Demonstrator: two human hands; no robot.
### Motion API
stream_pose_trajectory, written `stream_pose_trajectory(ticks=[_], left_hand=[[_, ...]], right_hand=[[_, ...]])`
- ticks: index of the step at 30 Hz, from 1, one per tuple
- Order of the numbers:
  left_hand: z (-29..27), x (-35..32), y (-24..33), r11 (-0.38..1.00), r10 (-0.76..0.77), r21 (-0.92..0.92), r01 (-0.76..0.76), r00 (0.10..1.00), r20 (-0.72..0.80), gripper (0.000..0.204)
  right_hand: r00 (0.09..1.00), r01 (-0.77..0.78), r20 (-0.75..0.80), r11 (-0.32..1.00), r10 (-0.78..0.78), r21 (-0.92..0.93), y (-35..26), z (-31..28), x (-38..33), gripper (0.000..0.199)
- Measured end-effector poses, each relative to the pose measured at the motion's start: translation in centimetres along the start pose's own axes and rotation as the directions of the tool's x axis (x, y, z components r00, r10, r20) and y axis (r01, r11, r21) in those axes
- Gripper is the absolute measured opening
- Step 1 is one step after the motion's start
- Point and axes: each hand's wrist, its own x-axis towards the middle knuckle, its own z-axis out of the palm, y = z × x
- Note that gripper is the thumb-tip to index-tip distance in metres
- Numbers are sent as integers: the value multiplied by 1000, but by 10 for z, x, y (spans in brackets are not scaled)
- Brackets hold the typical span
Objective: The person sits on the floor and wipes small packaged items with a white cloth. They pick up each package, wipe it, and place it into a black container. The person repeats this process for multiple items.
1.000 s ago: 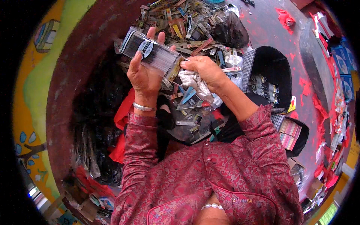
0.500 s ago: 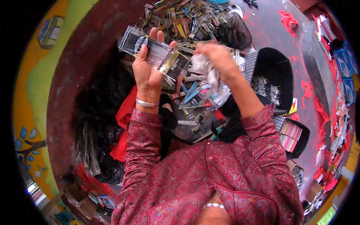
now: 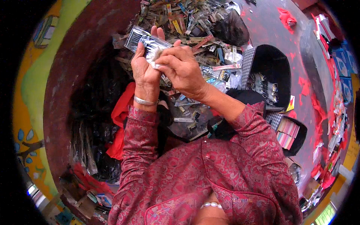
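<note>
L hand (image 3: 144, 69) grips clear packet stack (image 3: 144, 40) above the packet heap (image 3: 195, 22). R hand (image 3: 182, 67) pinched closed on 1 packet at stack's near end. Best: hold stack firm w/ L, align edges.

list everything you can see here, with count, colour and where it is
clear packet: one, see-through with dark contents, held up in the left hand
small packets heap: too many to count, mixed colours, on the floor beyond the hands
black bag: one, dark, on the heap at upper right
black box: one, open, packets inside, right of the hands
second box: one, black, striped pink cards inside, lower right
red cloth: one, beside the left forearm
red scraps: several, scattered on the floor at right
bangle: one, silver, left wrist
left hand: grips the packet
right hand: fingers at the packet
</note>
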Motion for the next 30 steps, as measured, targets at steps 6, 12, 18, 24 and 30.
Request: stream_pose_trajectory(ticks=[6,12,18,24,30], left_hand=[[21,1,26,989,145,6,-145,989,-41,40],[20,-6,20,995,98,26,-99,995,33,39],[12,-2,8,997,24,-72,-23,1000,8,45],[22,-4,14,999,44,2,-44,999,-23,36],[22,-7,9,998,64,-9,-64,998,-13,38]], right_hand=[[903,-386,204,922,377,5,19,-18,-28,11],[625,-484,41,345,780,804,18,-53,21,15],[971,-228,-62,973,229,26,-2,-9,18,12],[891,-452,-41,877,452,-164,28,-24,-13,17],[725,-583,-270,773,634,248,31,-68,31,18]])
